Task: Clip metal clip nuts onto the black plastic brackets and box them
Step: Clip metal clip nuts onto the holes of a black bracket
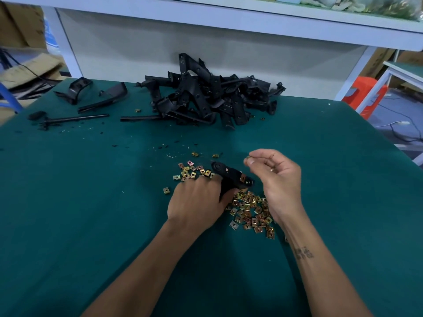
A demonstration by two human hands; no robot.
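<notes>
Left hand: grips the black bracket, table centre.
Right hand: pinches one clip nut, bracket's two o'clock.
Tip: square the nut's mouth to the tab edge, then push home.
Spare nuts: heaped at bracket's five o'clock.

Left hand grips a black bracket; right hand pinches a clip nut.
</notes>
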